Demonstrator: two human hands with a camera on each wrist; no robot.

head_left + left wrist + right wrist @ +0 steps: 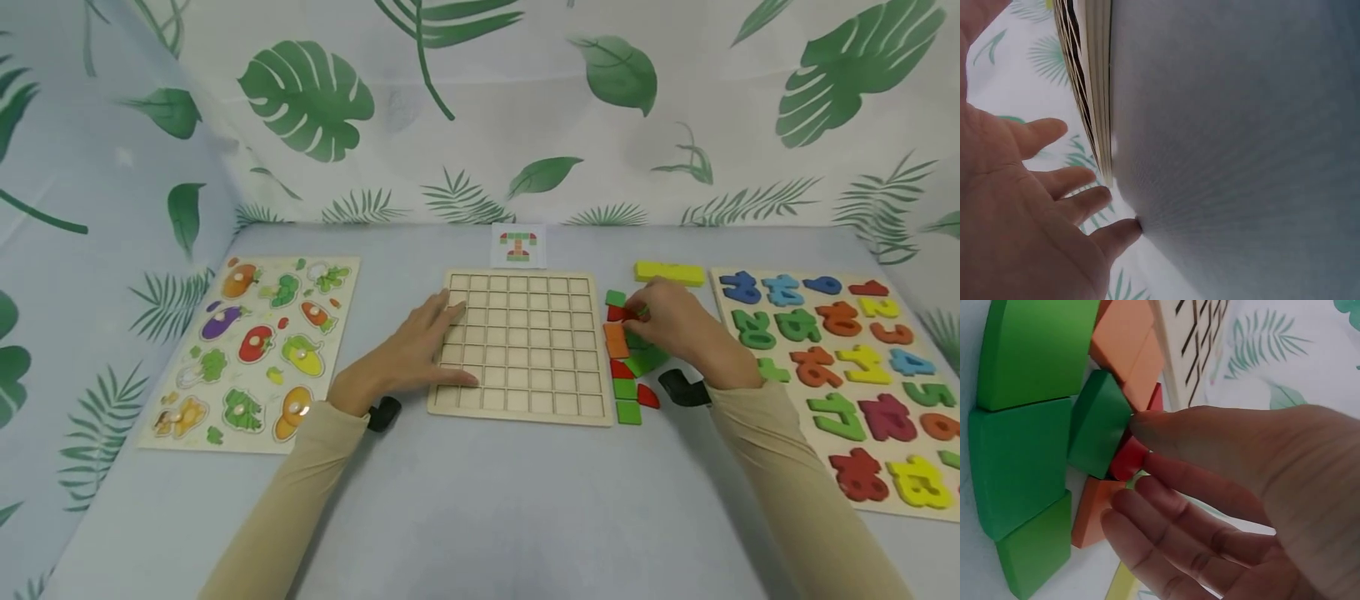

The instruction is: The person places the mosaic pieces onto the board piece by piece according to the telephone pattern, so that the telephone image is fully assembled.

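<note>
My left hand [420, 346] rests at the left edge of a wooden grid board [528, 342], its fingers and thumb spread and nothing gripped. In the left wrist view the board's side edge [1100, 94] shows beyond the fingertips. Right of the board, my right hand [675, 321] reaches into a loose group of coloured blocks. Its thumb and index finger pinch a small red block [1127, 460], partly hidden by the fingertips. Around it lie a dark green block [1099, 425], orange blocks [1124, 331] and a light green block [1035, 350].
Behind the board lies a pattern card [517, 246] with a T-like figure. A yellow block [686, 275] sits beyond my right hand. A vegetable puzzle board [225, 446] is at the left, a number puzzle board [793, 404] at the right.
</note>
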